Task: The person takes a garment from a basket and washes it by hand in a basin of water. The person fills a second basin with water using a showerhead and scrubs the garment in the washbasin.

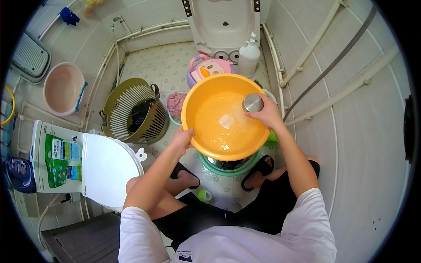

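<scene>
A large yellow plastic basin [201, 109] is in front of me, with some liquid and a small white clump [226, 121] on its bottom. My left hand [181, 139] grips the basin's left rim, thumb over the edge. My right hand [268, 113] is closed round a silver metal cup-like container [253, 103] above the basin's right side, its round flat face turned up. Whether anything is inside the container is hidden. Partly hidden beneath the yellow basin is a green basin [228, 172] with dark items in it.
An olive laundry basket [151, 127] holding dark cloth stands left, near a pink cloth bundle [176, 104]. A white toilet [109, 168] is at the left. Behind the basin are a pink-purple child's potty [212, 69] and a white pump bottle [249, 59]. A green cup [204, 195] lies between my feet.
</scene>
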The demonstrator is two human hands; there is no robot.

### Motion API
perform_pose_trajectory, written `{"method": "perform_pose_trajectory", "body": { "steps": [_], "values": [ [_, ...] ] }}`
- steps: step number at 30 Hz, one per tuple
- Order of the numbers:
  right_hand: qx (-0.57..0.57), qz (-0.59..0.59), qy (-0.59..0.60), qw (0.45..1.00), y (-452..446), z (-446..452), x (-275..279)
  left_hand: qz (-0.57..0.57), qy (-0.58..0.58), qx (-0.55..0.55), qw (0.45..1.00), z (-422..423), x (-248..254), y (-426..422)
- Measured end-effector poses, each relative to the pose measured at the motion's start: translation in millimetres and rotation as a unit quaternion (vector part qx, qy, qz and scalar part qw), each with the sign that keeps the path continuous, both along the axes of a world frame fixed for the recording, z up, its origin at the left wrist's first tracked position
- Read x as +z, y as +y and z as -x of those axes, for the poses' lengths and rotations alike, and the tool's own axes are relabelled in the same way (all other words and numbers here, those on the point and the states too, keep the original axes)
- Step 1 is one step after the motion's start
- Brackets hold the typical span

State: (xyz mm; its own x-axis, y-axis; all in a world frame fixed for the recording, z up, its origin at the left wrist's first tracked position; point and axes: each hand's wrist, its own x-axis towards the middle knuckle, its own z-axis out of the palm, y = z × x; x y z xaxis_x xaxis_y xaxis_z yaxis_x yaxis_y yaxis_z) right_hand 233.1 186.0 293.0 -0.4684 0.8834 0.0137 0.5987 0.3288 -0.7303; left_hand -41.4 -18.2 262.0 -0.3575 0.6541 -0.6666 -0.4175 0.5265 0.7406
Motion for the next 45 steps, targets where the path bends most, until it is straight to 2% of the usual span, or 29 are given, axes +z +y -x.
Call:
{"method": "perform_pose_trajectory", "body": {
  "steps": [22, 30, 45],
  "values": [
    [0.012, 0.015, 0.019, 1.0, 11, -5, -16, 0.026, -0.054, -0.018, 0.998, -5, -4, -1],
    [0.011, 0.011, -0.009, 1.0, 10, -5, -13, 0.025, -0.055, -0.021, 0.998, -3, -11, -1],
    [0.023, 0.028, 0.021, 0.999, 13, -4, -18, 0.037, -0.054, -0.009, 0.998, -4, -16, -1]
  ]
}}
